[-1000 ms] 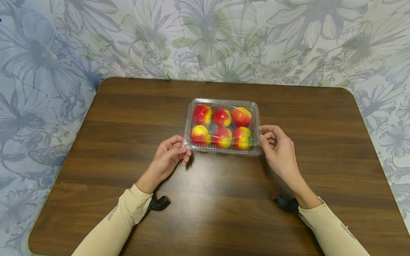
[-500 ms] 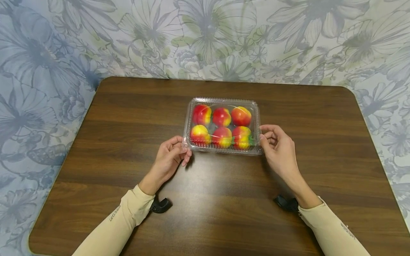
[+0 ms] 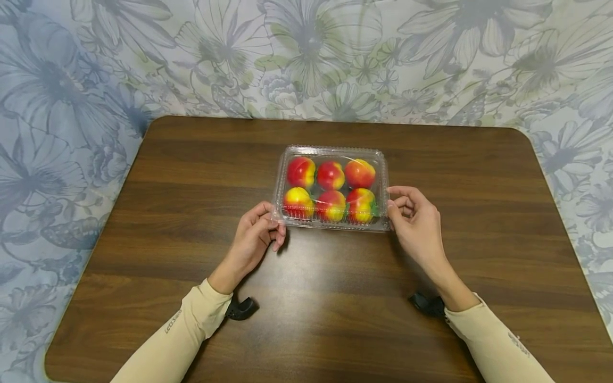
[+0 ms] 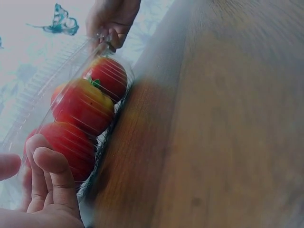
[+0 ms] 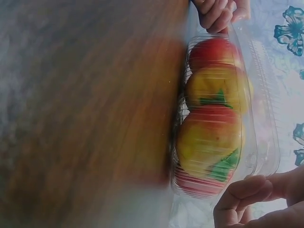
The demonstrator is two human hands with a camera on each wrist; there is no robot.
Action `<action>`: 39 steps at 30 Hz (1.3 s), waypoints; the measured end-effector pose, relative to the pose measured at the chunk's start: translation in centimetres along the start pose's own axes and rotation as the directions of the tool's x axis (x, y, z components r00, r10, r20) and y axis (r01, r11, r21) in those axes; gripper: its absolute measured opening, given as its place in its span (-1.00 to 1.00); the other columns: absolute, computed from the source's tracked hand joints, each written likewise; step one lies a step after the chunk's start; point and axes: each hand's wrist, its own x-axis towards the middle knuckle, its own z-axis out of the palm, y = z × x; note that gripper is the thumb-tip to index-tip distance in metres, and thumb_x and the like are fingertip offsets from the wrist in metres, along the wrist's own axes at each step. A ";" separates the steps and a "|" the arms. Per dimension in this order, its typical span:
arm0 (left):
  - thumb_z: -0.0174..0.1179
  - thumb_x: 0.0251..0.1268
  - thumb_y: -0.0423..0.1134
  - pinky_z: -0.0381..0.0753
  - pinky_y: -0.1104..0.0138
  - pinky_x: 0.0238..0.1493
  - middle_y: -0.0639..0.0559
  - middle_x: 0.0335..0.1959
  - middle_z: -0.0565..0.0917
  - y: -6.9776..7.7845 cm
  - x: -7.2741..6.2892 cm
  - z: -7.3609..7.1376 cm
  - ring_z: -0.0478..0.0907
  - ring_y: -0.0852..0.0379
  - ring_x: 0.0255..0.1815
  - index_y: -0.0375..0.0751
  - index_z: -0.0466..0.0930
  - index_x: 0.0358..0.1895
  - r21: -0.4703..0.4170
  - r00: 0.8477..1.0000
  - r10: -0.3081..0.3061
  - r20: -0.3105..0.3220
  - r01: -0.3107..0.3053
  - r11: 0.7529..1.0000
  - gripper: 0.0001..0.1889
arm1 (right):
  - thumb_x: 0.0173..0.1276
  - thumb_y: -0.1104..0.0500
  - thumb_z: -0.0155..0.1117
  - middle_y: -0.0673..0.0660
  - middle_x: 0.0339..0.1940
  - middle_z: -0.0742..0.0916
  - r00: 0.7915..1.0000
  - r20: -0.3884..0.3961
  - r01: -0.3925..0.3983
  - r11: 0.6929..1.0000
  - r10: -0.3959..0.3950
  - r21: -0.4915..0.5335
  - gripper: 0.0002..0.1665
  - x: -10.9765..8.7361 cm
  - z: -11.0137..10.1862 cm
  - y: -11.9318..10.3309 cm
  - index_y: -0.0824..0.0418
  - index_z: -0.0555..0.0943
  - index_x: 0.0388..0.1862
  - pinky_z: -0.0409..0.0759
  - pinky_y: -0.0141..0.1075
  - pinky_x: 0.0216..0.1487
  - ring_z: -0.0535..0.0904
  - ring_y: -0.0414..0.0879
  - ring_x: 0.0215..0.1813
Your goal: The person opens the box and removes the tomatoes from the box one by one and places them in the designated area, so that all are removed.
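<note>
A clear plastic clamshell container (image 3: 330, 226) lies with its lid down on the wooden table. Inside it, several red-and-yellow fruits, which look like peaches or apples (image 3: 331, 175), sit in two rows; green leaves show on some in the right wrist view. My left hand (image 3: 254, 234) pinches the rim at the near left corner, its lower fingers loosely bent below. On the opposite side, my right hand (image 3: 419, 223) holds the right rim between thumb and fingers. The left wrist view shows left fingers (image 4: 54, 175) against the container's end. Fingertips under the rim are partly hidden.
The brown wooden table (image 3: 306, 330) has rounded far corners and a back edge near the floral-patterned wall covering (image 3: 311, 58). A black wrist device (image 3: 241, 308) sits at the left cuff, another black device (image 3: 426, 305) at the right.
Both hands keep their hold on the container, which stays nearly in place. My left forearm has shifted slightly right and nearer.
</note>
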 end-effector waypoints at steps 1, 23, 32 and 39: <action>-0.11 0.42 -0.54 0.51 0.37 -0.64 -0.03 -0.49 0.65 0.0 0.0 0.0 0.55 0.11 -0.58 -0.23 0.47 -0.19 0.003 1.000 0.001 0.003 -0.001 1.000 -0.81 | 0.53 0.29 0.26 0.14 -0.42 0.71 1.000 -0.001 -0.002 1.000 0.002 0.007 -0.72 0.0 0.0 0.0 0.26 0.64 0.17 0.62 -0.48 -0.52 0.56 -0.19 -0.56; -0.13 0.42 -0.53 0.54 0.35 -0.64 -0.05 -0.48 0.65 -0.2 0.0 -0.2 0.53 0.08 -0.59 -0.28 0.42 -0.19 -0.006 1.000 0.004 0.012 -0.004 1.000 -0.86 | 0.50 0.41 0.21 0.16 -0.45 0.71 0.998 -0.043 0.058 0.989 -0.052 0.135 -0.66 -0.3 0.4 0.4 0.23 0.63 0.19 0.54 -0.45 -0.56 0.51 -0.13 -0.59; -0.12 0.41 -0.53 0.53 0.35 -0.63 -0.06 -0.48 0.64 -0.2 0.0 -0.2 0.53 0.07 -0.58 -0.24 0.46 -0.18 -0.003 1.000 0.004 0.015 -0.004 1.000 -0.81 | 0.47 0.47 0.13 0.12 -0.47 0.68 0.997 -0.076 0.039 0.976 -0.023 0.213 -0.83 -0.1 0.4 0.5 0.37 0.62 -0.06 0.50 -0.39 -0.57 0.46 -0.08 -0.58; -0.13 0.42 -0.52 0.53 0.36 -0.63 -0.05 -0.48 0.64 -0.2 -0.1 -0.2 0.53 0.08 -0.58 -0.28 0.42 -0.19 -0.009 1.000 0.005 0.016 -0.005 1.000 -0.86 | 0.52 0.43 0.10 0.13 -0.47 0.67 0.996 -0.086 0.028 0.966 -0.006 0.257 -0.86 -0.2 0.6 0.7 0.42 0.62 -0.13 0.54 -0.36 -0.55 0.48 -0.06 -0.56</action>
